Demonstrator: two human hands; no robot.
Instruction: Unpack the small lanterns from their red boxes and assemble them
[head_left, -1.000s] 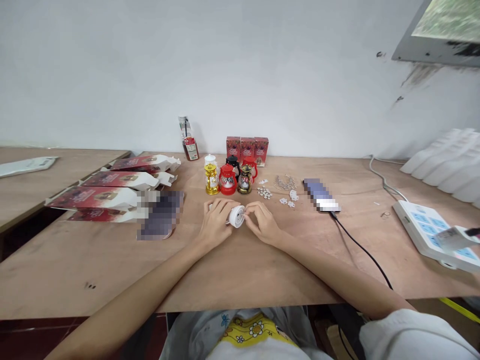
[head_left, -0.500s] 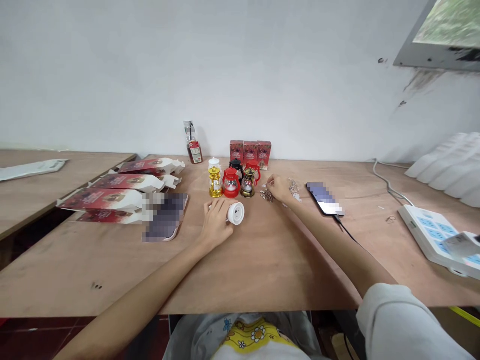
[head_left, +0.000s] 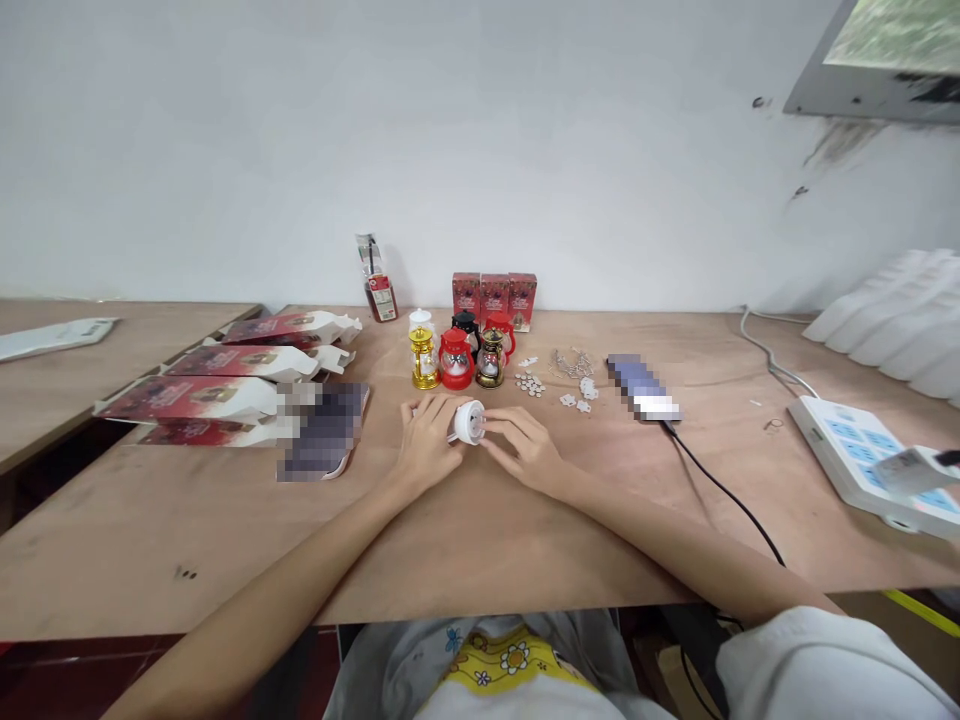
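Note:
My left hand (head_left: 429, 440) is closed around a small white lantern (head_left: 471, 422), tipped so its round base faces right and toward me. At that base are the bent fingertips of my right hand (head_left: 531, 447), pinched together. Whatever they hold is too small to make out. Beyond my hands stand several small lanterns: a gold lantern (head_left: 424, 360), a red lantern (head_left: 456, 362) and a bronze lantern (head_left: 490, 360) in front, with white, black and red ones behind. Small round button cells (head_left: 531, 384) lie scattered to their right.
White plastic pieces (head_left: 577, 400) and small metal bits (head_left: 573, 362) lie near a phone (head_left: 642, 388) on a cable. Flattened red boxes (head_left: 202, 396) and another phone (head_left: 324, 432) occupy the left. Upright red boxes (head_left: 494, 294) and a drink pouch (head_left: 379, 290) stand by the wall; a power strip (head_left: 862, 465) is right.
My right hand has come from the button cells, back and left, to the base of the white lantern. My left hand still holds the lantern in about the same place.

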